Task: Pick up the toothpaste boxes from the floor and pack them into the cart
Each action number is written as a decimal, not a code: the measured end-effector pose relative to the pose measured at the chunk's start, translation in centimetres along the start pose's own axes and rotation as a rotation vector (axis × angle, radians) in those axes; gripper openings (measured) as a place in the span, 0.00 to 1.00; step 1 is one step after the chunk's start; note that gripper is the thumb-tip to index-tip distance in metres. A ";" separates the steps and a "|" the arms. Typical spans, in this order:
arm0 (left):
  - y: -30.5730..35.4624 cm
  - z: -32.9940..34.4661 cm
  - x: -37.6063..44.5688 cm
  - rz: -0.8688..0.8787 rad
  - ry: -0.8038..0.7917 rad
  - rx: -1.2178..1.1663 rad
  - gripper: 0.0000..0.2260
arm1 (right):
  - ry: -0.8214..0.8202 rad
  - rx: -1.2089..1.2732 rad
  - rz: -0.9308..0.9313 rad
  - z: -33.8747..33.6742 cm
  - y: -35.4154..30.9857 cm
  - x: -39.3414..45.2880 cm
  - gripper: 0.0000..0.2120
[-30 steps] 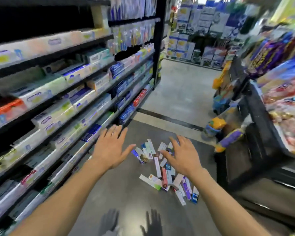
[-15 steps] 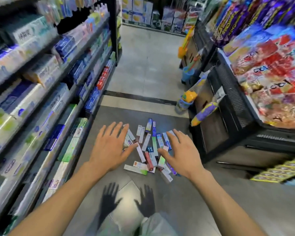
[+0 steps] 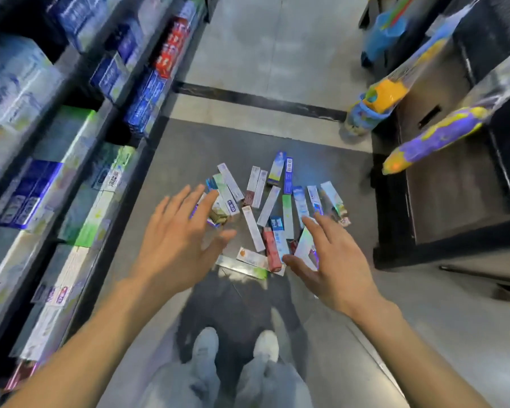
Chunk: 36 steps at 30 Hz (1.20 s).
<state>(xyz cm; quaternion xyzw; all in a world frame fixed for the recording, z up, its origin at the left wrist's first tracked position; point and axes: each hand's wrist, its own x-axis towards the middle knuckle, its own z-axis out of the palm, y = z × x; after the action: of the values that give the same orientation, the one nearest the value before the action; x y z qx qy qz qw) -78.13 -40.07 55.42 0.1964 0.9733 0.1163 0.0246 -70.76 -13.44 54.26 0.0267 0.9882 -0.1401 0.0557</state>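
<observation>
Several toothpaste boxes (image 3: 268, 206) lie scattered in a loose pile on the grey floor ahead of my feet, in white, blue, green and red. My left hand (image 3: 180, 240) hovers over the pile's left side, fingers spread and straight, holding nothing. My right hand (image 3: 333, 260) hovers over the pile's right side, also spread and empty. Both hands cover a few boxes beneath them. No cart is in view.
Shelves (image 3: 80, 160) stocked with toothpaste boxes run along the left. A black display stand (image 3: 454, 184) with hanging toys stands on the right, a blue and yellow toy cup (image 3: 365, 110) at its corner. My shoes (image 3: 236, 346) stand just behind the pile.
The view has tilted down and come closer to the pile; my feet now show. Both hands have stayed spread and empty while reaching toward the boxes.
</observation>
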 end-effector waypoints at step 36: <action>-13.4 60.0 5.6 0.226 -0.230 0.073 0.39 | -0.123 -0.093 0.345 53.1 16.2 17.3 0.29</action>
<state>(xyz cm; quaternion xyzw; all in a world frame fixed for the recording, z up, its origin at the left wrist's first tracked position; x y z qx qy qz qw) -82.75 -36.91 -6.11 0.3176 0.9393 0.0598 0.1153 -81.35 -12.09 -2.94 0.1844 0.9692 -0.0842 0.1401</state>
